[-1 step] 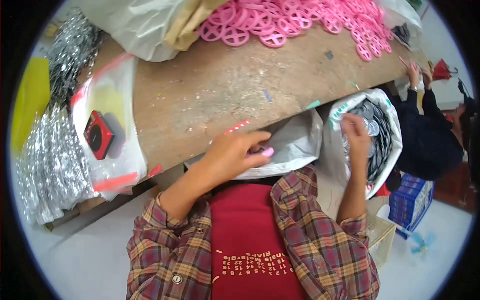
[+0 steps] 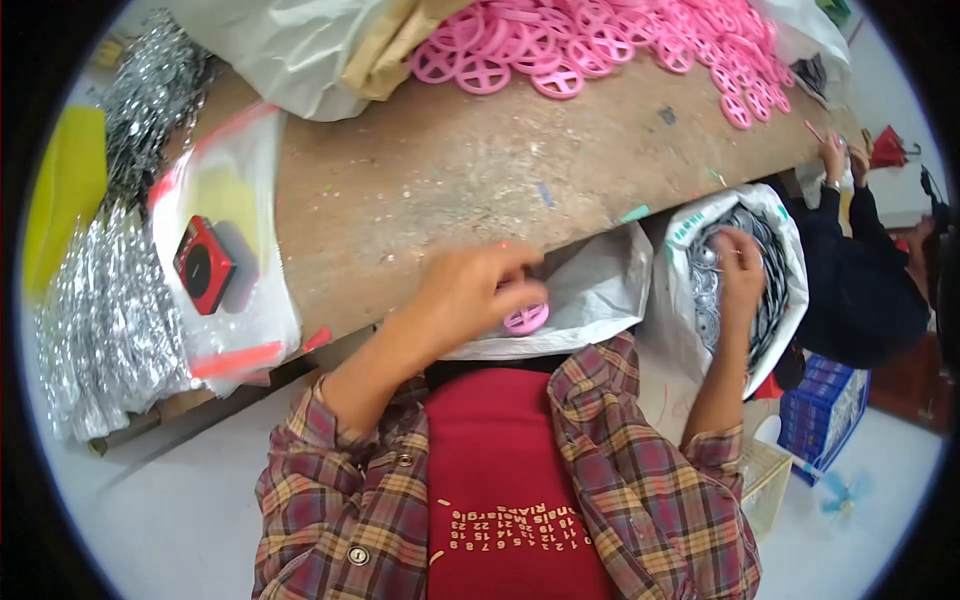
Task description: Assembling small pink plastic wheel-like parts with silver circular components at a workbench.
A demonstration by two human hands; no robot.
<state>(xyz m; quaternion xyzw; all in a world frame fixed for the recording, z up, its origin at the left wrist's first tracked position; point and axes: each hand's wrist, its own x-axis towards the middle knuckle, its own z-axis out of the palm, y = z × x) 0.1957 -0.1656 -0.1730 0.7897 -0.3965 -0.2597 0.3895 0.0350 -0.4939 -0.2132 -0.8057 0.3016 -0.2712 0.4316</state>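
My left hand (image 2: 472, 292) is over the mouth of a white sack (image 2: 595, 285) at the table's near edge. Its thumb and fingers are apart and slightly blurred. Just below the thumb is a pink spoked wheel (image 2: 526, 318); I cannot tell whether the hand still touches it. My right hand (image 2: 738, 268) reaches over a second white sack (image 2: 690, 215), full of grey and silvery wheels (image 2: 708, 290). Its fingers are bent together, and what they hold, if anything, does not show.
Pink wheels (image 2: 590, 50) are heaped at the table's (image 2: 400, 190) far side. Silver tinsel (image 2: 110, 310), clear plastic bags (image 2: 255, 240) and a red-and-black device (image 2: 205, 265) lie left. Another person (image 2: 855, 270) works at the right, near a blue crate (image 2: 822, 405).
My left hand has risen slightly, and the pink wheel now shows lower, its face more visible. My right hand has shifted a little to the right over the grey wheels. The view has shifted slightly.
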